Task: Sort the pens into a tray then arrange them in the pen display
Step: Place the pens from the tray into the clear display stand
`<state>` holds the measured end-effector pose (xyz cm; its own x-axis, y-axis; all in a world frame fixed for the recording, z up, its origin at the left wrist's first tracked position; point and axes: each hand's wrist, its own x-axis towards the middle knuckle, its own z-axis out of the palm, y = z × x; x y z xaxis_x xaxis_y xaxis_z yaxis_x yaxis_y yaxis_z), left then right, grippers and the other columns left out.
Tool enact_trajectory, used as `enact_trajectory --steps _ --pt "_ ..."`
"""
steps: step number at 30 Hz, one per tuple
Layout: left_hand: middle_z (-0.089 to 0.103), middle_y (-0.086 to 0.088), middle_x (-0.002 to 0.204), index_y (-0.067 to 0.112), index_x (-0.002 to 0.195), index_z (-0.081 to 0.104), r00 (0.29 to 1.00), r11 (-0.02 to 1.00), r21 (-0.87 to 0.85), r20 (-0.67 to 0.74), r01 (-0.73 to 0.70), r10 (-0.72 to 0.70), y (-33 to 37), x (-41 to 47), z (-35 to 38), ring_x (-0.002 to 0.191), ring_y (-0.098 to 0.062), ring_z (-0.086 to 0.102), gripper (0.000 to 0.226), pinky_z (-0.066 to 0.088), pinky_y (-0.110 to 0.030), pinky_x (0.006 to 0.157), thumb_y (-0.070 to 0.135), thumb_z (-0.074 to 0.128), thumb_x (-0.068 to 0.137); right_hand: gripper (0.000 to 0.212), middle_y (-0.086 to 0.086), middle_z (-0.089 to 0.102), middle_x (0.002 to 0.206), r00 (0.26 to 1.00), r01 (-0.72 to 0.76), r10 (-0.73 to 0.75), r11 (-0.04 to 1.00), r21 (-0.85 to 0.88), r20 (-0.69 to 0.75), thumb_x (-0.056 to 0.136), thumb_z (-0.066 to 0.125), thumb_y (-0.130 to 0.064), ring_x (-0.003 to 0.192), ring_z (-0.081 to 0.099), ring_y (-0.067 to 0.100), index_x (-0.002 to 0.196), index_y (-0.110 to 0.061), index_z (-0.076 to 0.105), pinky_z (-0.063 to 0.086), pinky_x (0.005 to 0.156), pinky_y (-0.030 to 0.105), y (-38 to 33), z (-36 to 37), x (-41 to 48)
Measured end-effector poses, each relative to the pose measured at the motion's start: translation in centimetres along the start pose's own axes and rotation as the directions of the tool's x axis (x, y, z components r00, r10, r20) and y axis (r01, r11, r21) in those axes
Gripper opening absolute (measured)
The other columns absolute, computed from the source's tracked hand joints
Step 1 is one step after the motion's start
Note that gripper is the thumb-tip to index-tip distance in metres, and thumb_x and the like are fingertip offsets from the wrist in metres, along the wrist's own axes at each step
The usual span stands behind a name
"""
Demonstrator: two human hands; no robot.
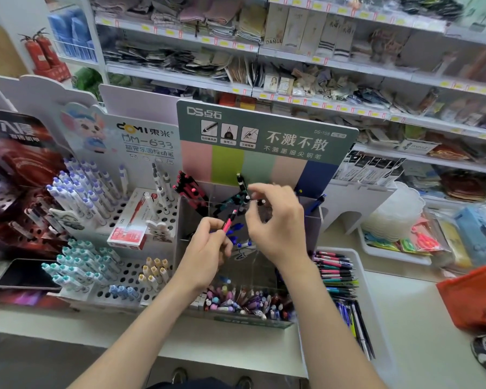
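Nearest, the left hand [208,249] is held with its grip clamped on a pink pen [228,222] over the pen display [264,153]. The right hand [277,223] is held just behind, its grip pinched on a dark pen [260,203]. More pens [335,272] are laid in a white tray [362,266] on the desk [404,299], right of the display.

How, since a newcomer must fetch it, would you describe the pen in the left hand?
Find the green sign with pastel stripes; the clear pen display stands below. Above its middle, the left hand pinches one pen: bright pink with a dark band, unlike the blue pens beneath.
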<state>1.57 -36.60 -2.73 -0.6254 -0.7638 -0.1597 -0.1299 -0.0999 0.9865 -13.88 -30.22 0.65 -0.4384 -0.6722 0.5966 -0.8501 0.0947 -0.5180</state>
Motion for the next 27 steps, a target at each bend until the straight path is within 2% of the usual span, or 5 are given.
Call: enact_trajectory --steps 7,12,19,23,27 --pt "0.059 0.001 0.071 0.019 0.097 0.064 0.992 0.994 0.078 0.105 -0.077 0.068 -0.9 -0.6 -0.4 0.063 -0.016 0.049 0.016 0.040 -0.025 0.054 0.011 0.054 0.107 0.009 -0.011 0.077 0.092 0.863 -0.504 0.434 0.774 0.383 0.258 0.101 0.072 -0.027 0.087 0.072 0.011 0.106 -0.030 0.078 0.060 0.082 0.041 -1.4 1.3 -5.4" --pt "0.072 0.007 0.092 0.027 0.108 0.068 0.973 0.977 0.177 -0.178 -0.116 0.148 -1.0 -1.0 -0.5 0.078 -0.013 0.071 0.023 0.061 -0.033 0.064 0.009 0.054 0.106 0.018 -0.009 0.078 0.096 0.839 -0.443 0.542 0.731 0.519 -0.047 0.104 0.070 -0.023 0.096 0.075 0.009 0.122 -0.024 0.069 0.060 0.087 0.031 -2.3 0.8 -4.3" --pt "0.045 0.005 0.152 0.025 0.161 0.031 0.905 0.970 0.207 -0.375 -0.127 0.199 0.0 0.4 -2.7 0.125 -0.008 0.062 0.062 0.049 -0.024 0.100 0.006 0.048 0.105 0.016 -0.002 0.075 0.087 0.942 -0.060 0.183 0.917 0.395 -0.282 0.102 0.073 -0.013 0.077 0.073 0.007 0.116 -0.006 0.069 0.059 0.072 0.029 -4.8 2.8 0.9" --pt "0.034 -0.001 0.167 0.021 0.167 0.023 0.915 0.950 0.309 -0.371 -0.041 0.160 0.9 1.8 -3.9 0.143 -0.017 0.049 0.070 0.044 -0.041 0.118 0.012 0.050 0.102 0.014 0.002 0.075 0.093 0.939 0.012 0.111 0.935 0.355 -0.324 0.103 0.071 -0.013 0.078 0.073 0.014 0.113 -0.004 0.069 0.060 0.071 0.036 -4.6 5.4 3.2" --pt "0.061 0.001 0.141 0.020 0.156 0.045 0.909 0.924 0.382 -0.373 -0.031 0.185 2.1 2.6 -4.7 0.105 0.007 0.062 0.057 0.049 -0.033 0.100 0.009 0.052 0.101 0.012 0.002 0.078 0.096 0.996 0.050 -0.032 0.975 0.216 -0.085 0.102 0.071 -0.013 0.080 0.073 0.017 0.111 -0.006 0.075 0.058 0.076 0.030 -3.5 7.0 4.4"
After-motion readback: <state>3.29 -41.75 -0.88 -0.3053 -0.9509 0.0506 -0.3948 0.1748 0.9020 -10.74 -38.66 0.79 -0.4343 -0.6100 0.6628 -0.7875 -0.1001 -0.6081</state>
